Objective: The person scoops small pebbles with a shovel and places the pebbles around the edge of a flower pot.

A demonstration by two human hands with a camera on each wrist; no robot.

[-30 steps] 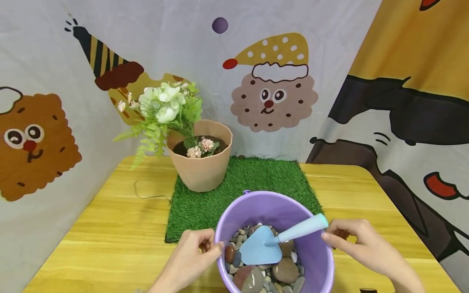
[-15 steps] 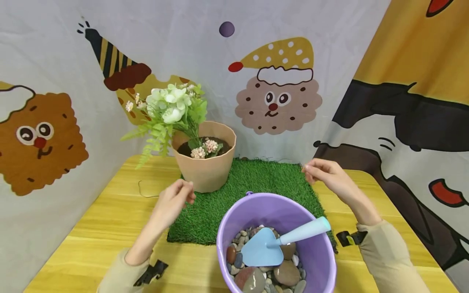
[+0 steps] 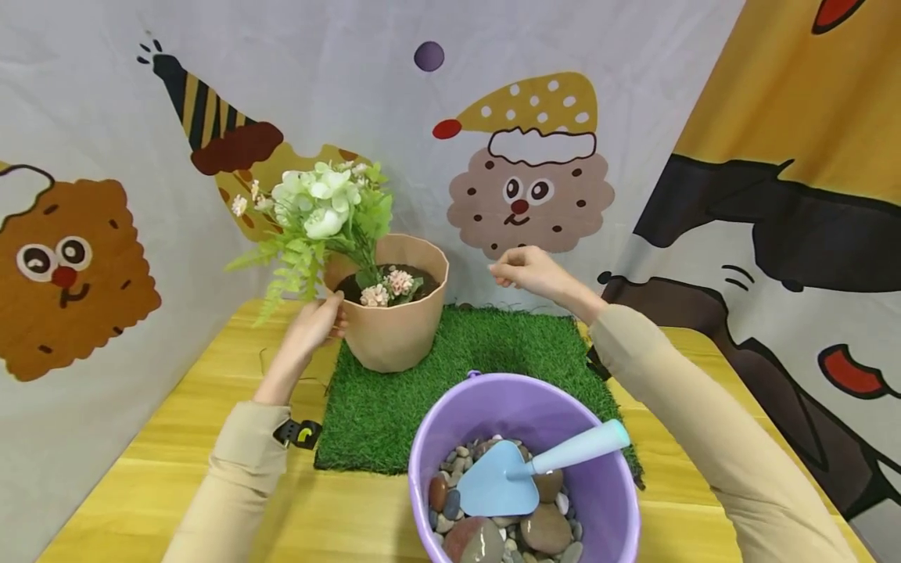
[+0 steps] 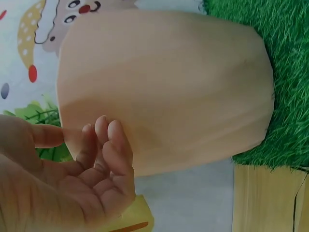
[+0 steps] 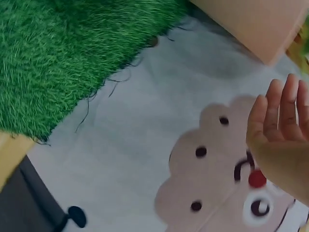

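A peach flower pot [image 3: 394,336] with dark soil stands on a green turf mat [image 3: 380,438]. Pale green-white artificial flowers [image 3: 320,207] lean left out of it, and small pink blossoms [image 3: 385,289] sit low in the soil. At the pot's left rim is my left hand [image 3: 313,327], fingers loosely bent; in the left wrist view its thumb is close to the rim, and contact is unclear. My right hand [image 3: 538,274] hangs in the air to the right of the pot, apart from it, with loosely bent fingers and nothing held, as the right wrist view also shows.
A purple bucket [image 3: 521,407] stands in front, holding several stones [image 3: 545,528] and a blue trowel [image 3: 501,481] whose handle lies over the right rim. Beneath is a yellow wooden table [image 3: 162,469]. A printed cloth [image 3: 394,117] hangs close behind the pot.
Both hands have left the sides of the bucket and moved forward to the pot. The left reached its left rim; the right swung in toward its right side. Pot and bucket stayed in place.
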